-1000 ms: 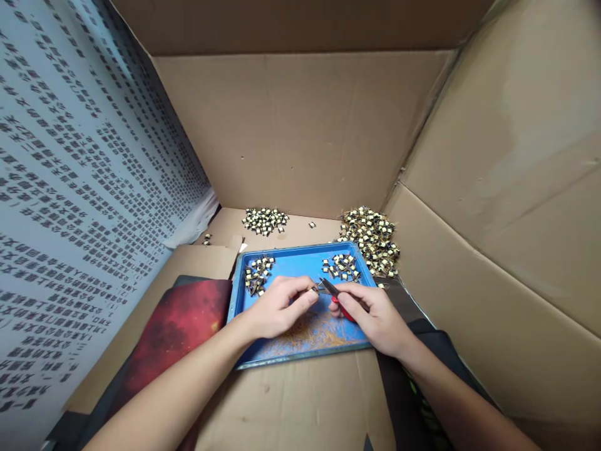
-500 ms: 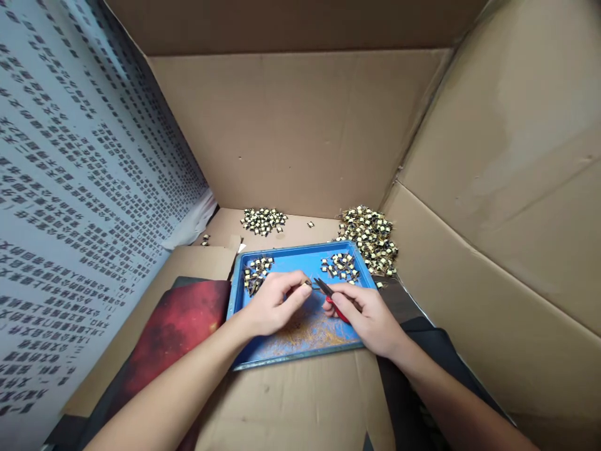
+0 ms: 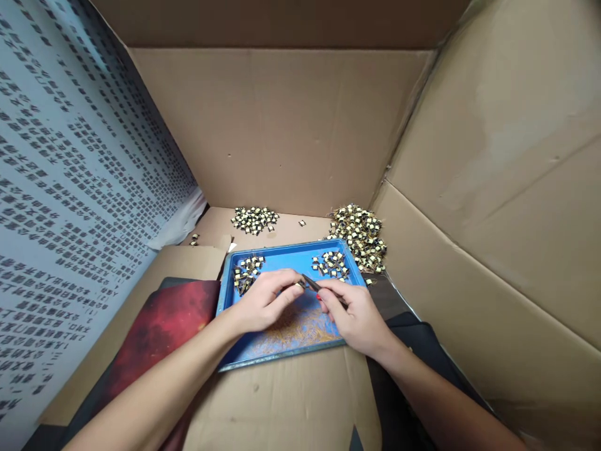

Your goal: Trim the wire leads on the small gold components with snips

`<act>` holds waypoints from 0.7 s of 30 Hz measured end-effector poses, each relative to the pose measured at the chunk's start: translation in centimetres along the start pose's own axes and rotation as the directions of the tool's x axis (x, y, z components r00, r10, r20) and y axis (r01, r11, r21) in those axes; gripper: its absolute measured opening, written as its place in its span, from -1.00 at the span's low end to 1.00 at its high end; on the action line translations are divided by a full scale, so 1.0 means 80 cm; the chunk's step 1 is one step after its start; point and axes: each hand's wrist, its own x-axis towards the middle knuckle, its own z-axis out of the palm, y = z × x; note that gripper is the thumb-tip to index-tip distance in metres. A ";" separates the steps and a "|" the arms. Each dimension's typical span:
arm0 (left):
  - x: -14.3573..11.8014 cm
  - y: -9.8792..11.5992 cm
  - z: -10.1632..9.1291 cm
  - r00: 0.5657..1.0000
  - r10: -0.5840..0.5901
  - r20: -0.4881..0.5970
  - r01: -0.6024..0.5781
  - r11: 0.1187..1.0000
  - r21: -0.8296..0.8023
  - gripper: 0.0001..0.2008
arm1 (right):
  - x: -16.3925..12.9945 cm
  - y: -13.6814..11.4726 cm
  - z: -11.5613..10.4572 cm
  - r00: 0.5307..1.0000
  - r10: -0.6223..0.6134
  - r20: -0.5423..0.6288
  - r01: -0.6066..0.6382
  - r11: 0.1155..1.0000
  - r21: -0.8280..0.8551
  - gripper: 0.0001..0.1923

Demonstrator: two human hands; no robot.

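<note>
Over the blue tray (image 3: 277, 358), my left hand (image 3: 270, 299) pinches a small coil (image 3: 300, 284) with a black body and yellow wrap, mostly hidden by the fingertips. My right hand (image 3: 354, 313) is closed around a pair of small red-handled scissors (image 3: 312, 284). Their dark blades point left, together, with the tips at the coil by my left fingertips. Cut bits of copper-coloured wire (image 3: 291, 329) litter the tray floor under both hands. Inside the tray lie one group of coils (image 3: 246, 272) at the left and another group of coils (image 3: 331, 264) at the right.
Behind the tray, a large heap of wired coils (image 3: 359, 235) lies right and a smaller pile of coils (image 3: 253, 219) left. Cardboard walls (image 3: 282, 125) enclose the back and right. A red patterned mat (image 3: 173, 332) lies left, beside a printed sheet (image 3: 70, 188).
The scissor blades have gone from apart to together and turned slightly, with less of the red handle showing. The whole view has shifted a little, so everything sits further left.
</note>
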 end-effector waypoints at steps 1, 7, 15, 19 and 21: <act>0.000 0.006 0.001 0.999 0.036 0.002 -0.036 0.999 -0.004 -0.72 | 0.002 0.004 0.000 1.000 0.013 -0.026 -0.014 1.000 -0.013 -0.70; -0.005 0.024 0.010 0.986 0.166 0.000 -0.166 0.986 -0.014 -0.76 | 0.009 0.031 0.003 0.966 0.030 -0.257 -0.032 0.999 -0.004 -0.67; -0.005 -0.025 0.007 0.943 -0.037 -0.331 0.086 0.987 0.134 -0.73 | 0.007 0.038 0.000 0.971 -0.213 -0.111 0.163 0.923 -0.348 -0.75; -0.002 -0.028 0.013 0.940 -0.062 -0.335 0.115 0.984 0.138 -0.73 | 0.007 0.044 -0.001 0.971 -0.240 -0.009 0.209 0.863 -0.460 -0.75; -0.001 -0.030 0.014 0.943 -0.067 -0.326 0.122 0.981 0.151 -0.76 | 0.006 0.044 0.000 0.971 -0.240 0.014 0.216 0.844 -0.490 -0.74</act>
